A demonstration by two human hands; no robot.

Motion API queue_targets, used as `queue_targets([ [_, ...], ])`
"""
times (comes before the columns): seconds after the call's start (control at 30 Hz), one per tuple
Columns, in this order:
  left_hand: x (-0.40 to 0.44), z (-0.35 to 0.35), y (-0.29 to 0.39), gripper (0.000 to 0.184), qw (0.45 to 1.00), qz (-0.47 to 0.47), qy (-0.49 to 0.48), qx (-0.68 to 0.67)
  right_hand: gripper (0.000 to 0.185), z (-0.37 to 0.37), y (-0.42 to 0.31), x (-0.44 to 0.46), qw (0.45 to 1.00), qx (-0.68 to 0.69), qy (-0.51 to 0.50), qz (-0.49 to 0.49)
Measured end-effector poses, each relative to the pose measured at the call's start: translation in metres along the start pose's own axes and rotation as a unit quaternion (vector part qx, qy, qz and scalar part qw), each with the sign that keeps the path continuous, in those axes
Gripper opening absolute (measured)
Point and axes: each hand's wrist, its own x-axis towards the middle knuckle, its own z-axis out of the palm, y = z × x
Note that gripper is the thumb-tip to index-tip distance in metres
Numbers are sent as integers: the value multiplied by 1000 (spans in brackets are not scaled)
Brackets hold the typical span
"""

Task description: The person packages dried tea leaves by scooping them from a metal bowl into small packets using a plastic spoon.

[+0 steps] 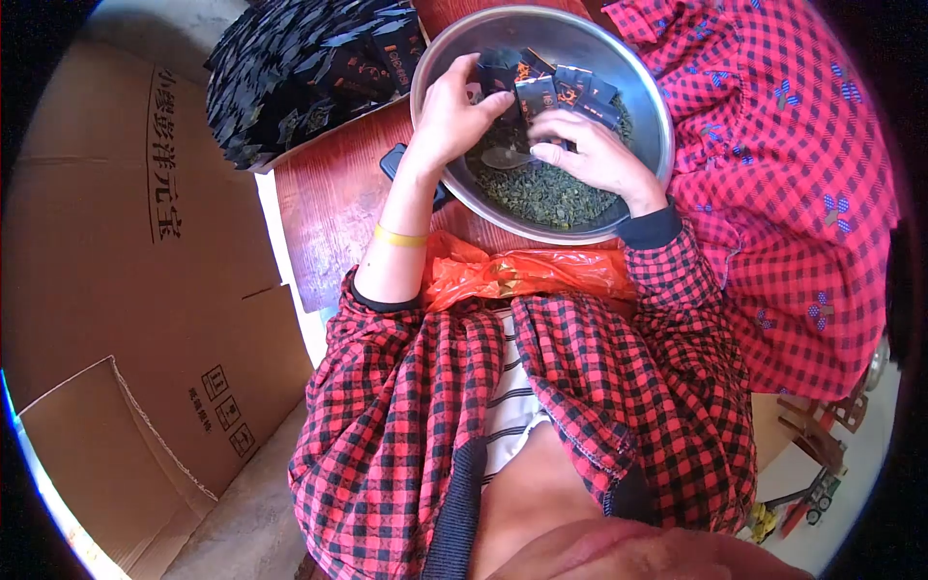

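Head view: metal bowl (646, 116) sits on the red-brown table (333, 208), its near rim close to the table's near edge. Dark green leaves (551, 198) cover the bowl floor. Black packets (580, 89) with orange and white print are bunched inside the bowl toward its far side, several tilted, on or just above the leaves. Pale spoon (507, 157) in the bowl too, between the hands, partly hidden.

Left hand (449, 116) comes in over the bowl's left rim. Thumb stuck out toward the packets, index curled, those two spread apart; other fingers hidden. Can't tell if it grips a packet.

Right hand (590, 155) is inside the bowl, just beside the packets. Fingers bent and motion-blurred, thumb below and apart from them; can't tell if they pinch anything.

Rest: big heap of black sachets (309, 77) at the table's far-left part, reaching past the left edge. Dark object (391, 162) left of the bowl, half behind the left forearm. Red plastic bag (541, 275) along the near edge. Tall cardboard box (126, 290) off the left edge. Red checked cloth (802, 184) right of the bowl. Yellow band (400, 237) on the left forearm.
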Motion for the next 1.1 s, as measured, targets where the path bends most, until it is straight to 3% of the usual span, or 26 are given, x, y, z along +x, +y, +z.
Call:
queue_targets([
  [0.07, 2, 3, -13, 61, 998, 18, -27, -53, 44, 2, -4, 7, 993, -7, 113, -11],
  [0.1, 0, 3, -8, 57, 993, 47, -62, -85, 62, 2, -12, 10, 988, -17, 156, -2],
  [0.2, -1, 4, -4, 56, 980, 85, -121, -133, 84, 3, -25, 23, 989, -24, 136, 50],
  [0.27, 0, 5, -8, 57, 980, 141, -115, -74, 79, 8, -27, 31, 982, -31, 163, 90],
  [0.3, 0, 4, -6, 58, 983, 133, -113, -65, 71, 11, -23, 37, 976, 30, 214, 37],
  [0.37, -4, 1, -4, 60, 988, 111, -97, -51, 59, 8, -15, 43, 973, 77, 209, 60],
  [0.43, -10, -12, 12, 59, 983, 178, -22, -27, 41, 3, -17, 47, 968, 171, 160, 92],
  [0.47, -15, -15, 23, 51, 984, 157, 52, -61, 36, 1, -18, 48, 963, 212, 140, 85],
  [0.53, -28, -35, 54, 39, 975, 125, 106, -152, 38, 18, 0, 52, 946, 300, 112, 46],
  [0.57, -39, -49, 78, 30, 952, 198, 119, -201, 40, 24, 2, 53, 939, 327, 97, 51],
  [0.63, -72, -78, 122, 23, 912, 303, 113, -251, 42, 27, 8, 52, 937, 334, 72, 73],
  [0.67, -89, -94, 143, 23, 896, 381, 116, -198, 41, 25, 7, 51, 942, 324, 50, 78],
  [0.73, -104, -105, 166, 19, 872, 418, 74, -245, 36, 15, -10, 53, 953, 281, 45, 106],
  [0.77, -108, -111, 176, 16, 842, 453, 34, -290, 44, 6, -25, 52, 959, 244, 25, 143],
  [0.83, -115, -122, 191, 8, 771, 516, -48, -370, 41, 16, -7, 52, 972, 213, 63, 81],
  [0.9, -126, -131, 200, 2, 683, 566, -129, -443, 37, 21, 5, 53, 975, 194, 56, 96],
  [0.93, -134, -134, 202, 2, 721, 530, -115, -432, 36, 20, 6, 53, 971, 213, 63, 93],
  [1.0, -135, -133, 196, 2, 709, 550, -101, -430, 32, 6, -2, 55, 974, 169, 63, 134],
  [1.07, -129, -135, 191, 4, 678, 587, -103, -430, 29, -16, -26, 68, 971, 186, 125, 89],
  [1.1, -130, -136, 190, 4, 677, 587, -103, -431, 27, -21, -42, 79, 964, 209, 164, -4],
])
